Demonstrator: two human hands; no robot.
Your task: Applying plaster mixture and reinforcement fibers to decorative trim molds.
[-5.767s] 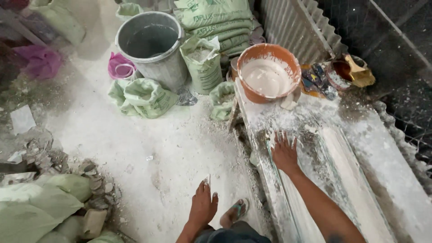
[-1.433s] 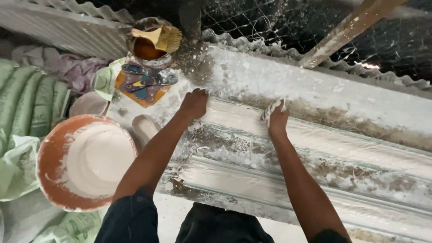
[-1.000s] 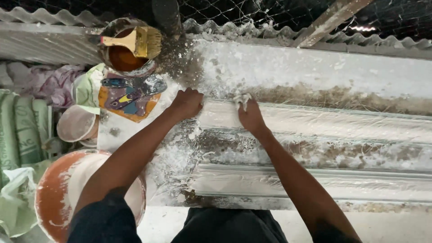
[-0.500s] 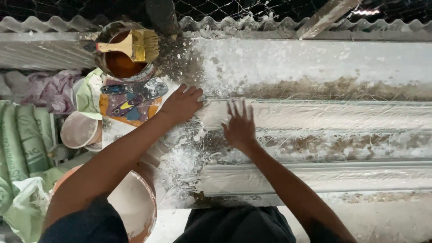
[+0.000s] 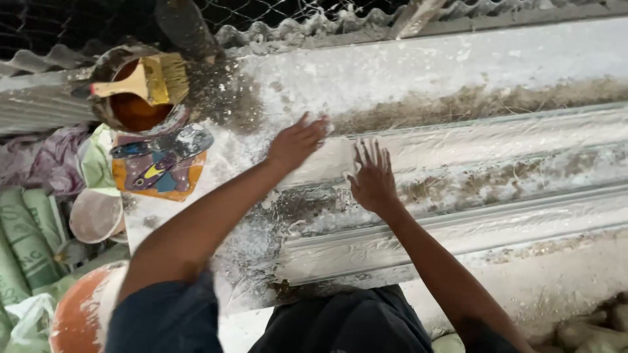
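Note:
A long white plaster moulding (image 5: 497,163) with ridges and brown fibres lies across the view. My left hand (image 5: 297,140) rests on its upper left part, fingers together and coated in white plaster. My right hand (image 5: 371,176) lies flat on the wet surface just to the right, fingers spread. Neither hand holds anything. My dark clothing fills the bottom of the view.
A tin of brown liquid (image 5: 134,108) with a wide brush (image 5: 147,82) across it stands at the upper left. Below it lie a colourful tray (image 5: 157,170), a small white bowl (image 5: 95,216) and an orange bucket (image 5: 82,314). Green sacks (image 5: 26,242) sit at the left; corrugated sheet and wire mesh run along the top.
My view shifted from the floor to the moulding. Both hands slid along the wet plaster; my right hand moved down and left and spread its fingers flat.

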